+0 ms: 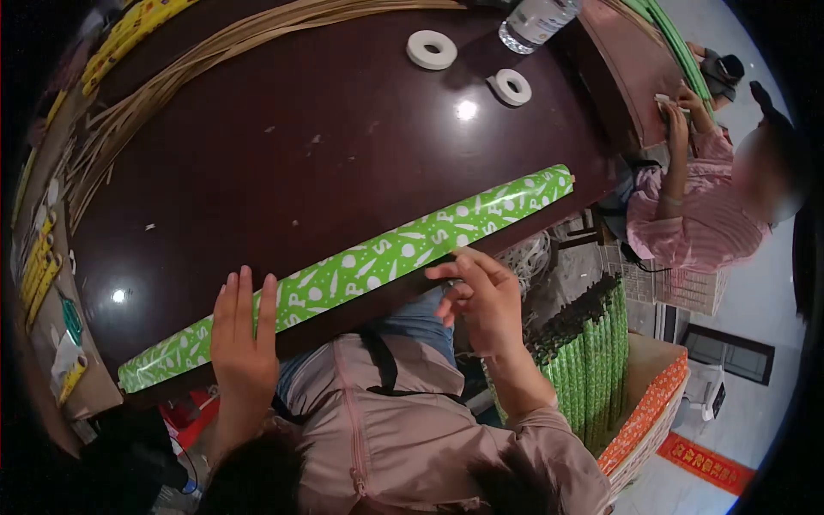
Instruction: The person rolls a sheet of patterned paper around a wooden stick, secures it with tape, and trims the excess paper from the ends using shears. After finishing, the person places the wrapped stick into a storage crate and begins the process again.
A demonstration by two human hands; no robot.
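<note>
A long green roll point(378, 262) with white letters and vegetable shapes lies slantwise along the near edge of the dark table. My left hand point(243, 330) rests flat over its left part, fingers straight and pointing away from me. My right hand point(485, 300) is at the roll's near side, right of the middle, with its fingers loosely bent and apart. One fingertip is right at the roll's lower edge, and nothing shows in this hand.
Two white tape rolls point(432, 50) and a water bottle point(538, 24) stand at the far side. Thin tan strips point(215, 43) curve along the far left edge. Green rolls point(584, 369) fill a box at lower right. A person in pink point(699, 206) works at another table.
</note>
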